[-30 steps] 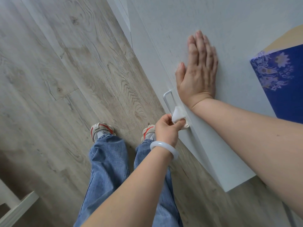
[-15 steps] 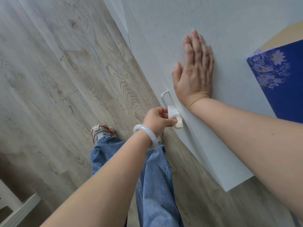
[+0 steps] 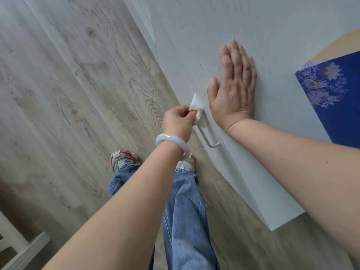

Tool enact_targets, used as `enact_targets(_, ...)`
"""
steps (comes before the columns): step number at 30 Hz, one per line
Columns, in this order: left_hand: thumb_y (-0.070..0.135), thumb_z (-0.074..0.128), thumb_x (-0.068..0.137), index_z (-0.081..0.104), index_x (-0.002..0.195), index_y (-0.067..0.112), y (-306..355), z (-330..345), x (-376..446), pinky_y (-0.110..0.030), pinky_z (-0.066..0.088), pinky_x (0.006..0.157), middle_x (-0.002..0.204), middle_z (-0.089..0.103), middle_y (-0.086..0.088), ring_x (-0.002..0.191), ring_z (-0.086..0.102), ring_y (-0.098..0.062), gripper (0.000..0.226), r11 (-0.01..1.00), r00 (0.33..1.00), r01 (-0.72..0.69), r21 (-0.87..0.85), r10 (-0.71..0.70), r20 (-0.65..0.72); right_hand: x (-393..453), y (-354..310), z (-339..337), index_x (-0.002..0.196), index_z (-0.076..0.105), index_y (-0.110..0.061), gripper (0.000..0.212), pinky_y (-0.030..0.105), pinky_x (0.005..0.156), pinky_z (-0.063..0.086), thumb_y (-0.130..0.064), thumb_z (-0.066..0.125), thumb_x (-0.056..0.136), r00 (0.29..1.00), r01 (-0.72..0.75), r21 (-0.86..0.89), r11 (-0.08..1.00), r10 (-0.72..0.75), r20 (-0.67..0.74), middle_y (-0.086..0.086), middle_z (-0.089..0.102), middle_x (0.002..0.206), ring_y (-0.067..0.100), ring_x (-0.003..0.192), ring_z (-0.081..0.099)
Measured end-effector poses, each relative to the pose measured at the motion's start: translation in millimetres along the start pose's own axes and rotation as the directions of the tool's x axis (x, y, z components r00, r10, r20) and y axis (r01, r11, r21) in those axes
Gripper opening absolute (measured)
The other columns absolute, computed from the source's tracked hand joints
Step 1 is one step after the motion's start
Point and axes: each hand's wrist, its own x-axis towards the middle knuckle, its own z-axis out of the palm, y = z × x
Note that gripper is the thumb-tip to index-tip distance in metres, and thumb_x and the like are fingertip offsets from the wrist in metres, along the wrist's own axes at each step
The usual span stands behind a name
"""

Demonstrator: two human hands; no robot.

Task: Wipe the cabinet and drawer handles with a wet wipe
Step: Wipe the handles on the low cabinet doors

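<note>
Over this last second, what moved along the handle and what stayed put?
The left hand, pinching the wipe, slid it along the handle from the end nearer the person to the far end, leaving the near end bare. The grip on the wipe did not change. The right hand stayed pressed flat on the door.

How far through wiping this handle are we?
Done: cannot be judged from this view. In hand: the left hand pinches the white wet wipe around the far end of the slim metal bar handle, while the right hand presses flat on the white cabinet door. Left: no other handles show.
</note>
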Motion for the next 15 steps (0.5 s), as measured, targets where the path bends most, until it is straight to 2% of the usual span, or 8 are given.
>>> enact_targets(4,0.004,0.062,0.089,0.072,0.087,0.018,-13.9,7.2,-21.4,-0.037,0.057,0.086,0.083,0.073,-0.002,0.081,0.069,-0.019,0.018,0.982,0.993,0.092,-0.164,-0.102,-0.052,-0.1,0.8,0.9,0.147,0.034,-0.007,0.065,0.043,0.118,0.017,-0.031,0.042,0.087,1.0,0.004,0.006,1.0,-0.004,-0.004,0.012,0.029,0.155,0.026,0.144,0.026)
enact_targets(6,0.005,0.062,0.089,0.071,0.08,0.021,-25.6,12.8,-37.1,-0.038,0.057,0.086,0.08,0.073,-0.002,0.08,0.068,-0.02,0.021,0.974,0.985,0.165,-0.152,-0.17,-0.016,-0.2,1.1,1.1,0.147,0.035,-0.007,0.065,0.044,0.118,0.018,-0.031,0.042,0.087,1.0,0.006,0.002,1.0,-0.006,-0.013,0.012,0.029,0.155,0.026,0.144,0.027)
enact_targets(8,0.004,0.063,0.088,0.071,0.078,0.023,-32.0,17.9,-49.7,-0.032,0.056,0.081,0.079,0.072,-0.003,0.076,0.067,-0.018,0.023,0.968,0.978,0.21,-0.138,-0.205,0.047,-0.9,1.5,0.6,0.147,0.035,-0.007,0.065,0.043,0.118,0.018,-0.032,0.042,0.087,1.0,0.003,0.0,1.0,-0.003,-0.01,0.012,0.029,0.155,0.026,0.144,0.026)
enact_targets(11,0.002,0.065,0.086,0.071,0.08,0.019,-22.5,15.1,-42.2,-0.027,0.057,0.076,0.078,0.072,-0.001,0.074,0.068,-0.015,0.02,0.961,0.979,0.205,-0.186,-0.201,0.039,-1.0,1.4,-0.2,0.147,0.033,-0.007,0.065,0.043,0.119,0.016,-0.032,0.041,0.087,1.0,0.003,-0.009,1.0,-0.003,0.006,0.011,0.028,0.156,0.025,0.144,0.025)
enact_targets(15,0.007,0.068,0.085,0.071,0.079,0.021,-12.5,11.0,-23.1,-0.036,0.057,0.086,0.081,0.073,-0.002,0.078,0.07,-0.017,0.016,0.96,0.982,0.172,-0.221,-0.185,-0.038,0.7,0.1,1.1,0.147,0.034,-0.008,0.065,0.042,0.119,0.016,-0.031,0.042,0.087,1.0,0.002,-0.01,1.0,-0.002,0.0,0.011,0.028,0.156,0.025,0.144,0.026)
